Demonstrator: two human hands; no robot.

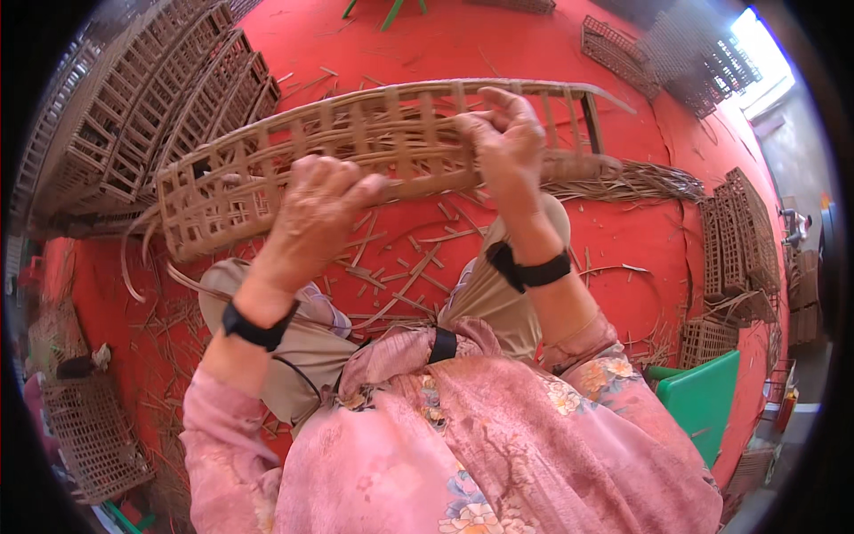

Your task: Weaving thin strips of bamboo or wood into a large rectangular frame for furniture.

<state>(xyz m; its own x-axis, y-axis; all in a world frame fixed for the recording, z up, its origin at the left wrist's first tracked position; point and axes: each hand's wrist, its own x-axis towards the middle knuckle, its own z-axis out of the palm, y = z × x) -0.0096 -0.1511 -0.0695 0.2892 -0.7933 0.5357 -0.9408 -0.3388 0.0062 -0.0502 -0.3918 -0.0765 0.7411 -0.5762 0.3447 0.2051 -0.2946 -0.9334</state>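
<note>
A long, narrow basket (405, 188) of woven brown strips spans the space in front of my knees, tilted up toward the right. My left hand (311, 214) is closed over its near side, left of the middle, knuckles up. Farther right, my right hand (511, 138) has bent fingers against the slats near the far rim; whatever lies between the fingertips is too small to make out. Loose strip ends curl out from the basket's left end. A bundle of long thin strips (654, 181) lies on the floor beyond its right end.
Stacked woven baskets (133, 98) rise at the far left, and more baskets (738, 233) stand at the right. Cut strip scraps (414, 276) litter the red floor between my feet. A green stool (703, 400) is close by my right elbow.
</note>
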